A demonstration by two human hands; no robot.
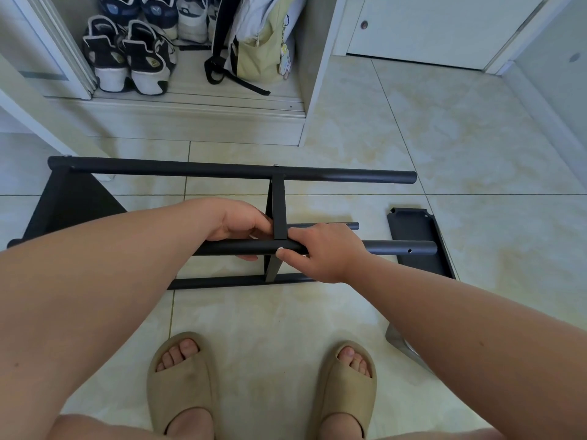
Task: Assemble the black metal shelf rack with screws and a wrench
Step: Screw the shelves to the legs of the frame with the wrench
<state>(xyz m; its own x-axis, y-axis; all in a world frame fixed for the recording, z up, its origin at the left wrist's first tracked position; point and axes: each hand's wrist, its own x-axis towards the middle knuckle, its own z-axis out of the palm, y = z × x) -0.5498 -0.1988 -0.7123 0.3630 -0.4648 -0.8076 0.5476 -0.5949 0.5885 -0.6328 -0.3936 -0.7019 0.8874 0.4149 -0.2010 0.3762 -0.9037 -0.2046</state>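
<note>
The black metal rack (222,170) lies on its side on the tiled floor, its round posts running left to right. A flat shelf edge (279,211) stands crosswise between the far post and the near upper post (400,248). My left hand (238,223) grips that near post just left of the shelf edge. My right hand (324,252) grips the same post just right of it, thumb pressing a small white screw head (280,248). A loose black shelf panel (416,230) lies flat on the floor to the right. No wrench shows.
An open cabinet at the back holds several sneakers (127,55) and a yellow-green bag (263,49). A white door (428,30) is at the back right. My feet in beige slides (182,385) stand close to the rack. A grey object (400,342) peeks out under my right forearm.
</note>
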